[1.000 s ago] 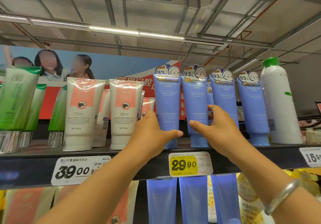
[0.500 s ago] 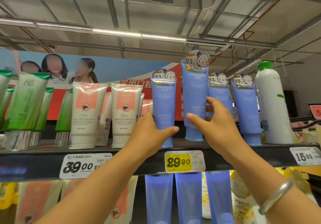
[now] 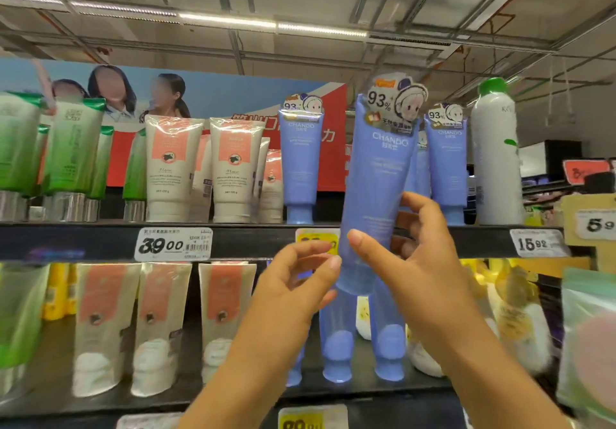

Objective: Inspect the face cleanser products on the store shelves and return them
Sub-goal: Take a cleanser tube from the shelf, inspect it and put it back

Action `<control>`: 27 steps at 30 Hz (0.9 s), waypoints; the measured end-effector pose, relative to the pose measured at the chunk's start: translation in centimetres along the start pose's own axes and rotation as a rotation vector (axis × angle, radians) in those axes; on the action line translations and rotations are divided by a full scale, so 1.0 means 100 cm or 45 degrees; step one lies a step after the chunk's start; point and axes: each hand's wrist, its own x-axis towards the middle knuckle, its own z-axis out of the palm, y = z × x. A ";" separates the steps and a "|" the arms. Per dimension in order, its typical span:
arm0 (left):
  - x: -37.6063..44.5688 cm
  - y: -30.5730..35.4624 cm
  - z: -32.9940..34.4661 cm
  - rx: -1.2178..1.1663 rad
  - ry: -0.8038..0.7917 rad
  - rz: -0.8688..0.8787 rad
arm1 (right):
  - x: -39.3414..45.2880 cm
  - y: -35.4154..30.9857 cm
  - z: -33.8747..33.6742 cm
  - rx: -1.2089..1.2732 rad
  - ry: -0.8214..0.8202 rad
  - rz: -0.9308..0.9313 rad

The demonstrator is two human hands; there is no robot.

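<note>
Held tube: blue cleanser tube, cap down, upright with a slight lean, lifted off and in front of the shelf edge; its cap end hangs below that edge
Right hand: I have it wrapped round the tube's lower half, thumb across the front, fingers behind
Left hand: just left of the tube's base, fingers loosely curled and holding nothing; one fingertip looks to brush the tube, though I cannot tell for sure
Row tubes: matching blue tubes stand cap-down on the shelf edge, one left of the held tube, others behind and right of it
Handling, as I judge it: light, soft plastic that dents under a squeeze; glossy film may slip; the card topper bends easily
Where to hold: mid-to-lower body, near the stiffer cap shoulder, never the topper
Return spot: the gap in the row behind the held tube
</note>
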 end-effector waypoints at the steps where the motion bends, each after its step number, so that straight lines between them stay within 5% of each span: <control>1: -0.011 -0.006 0.003 -0.027 -0.011 -0.039 | -0.009 0.002 -0.002 0.027 0.006 0.022; 15: -0.157 -0.054 0.044 -0.643 0.124 -0.564 | -0.149 0.002 -0.039 0.377 0.002 0.564; 27: -0.227 -0.066 0.064 -0.779 0.360 -0.824 | -0.223 -0.002 -0.059 0.412 0.040 0.856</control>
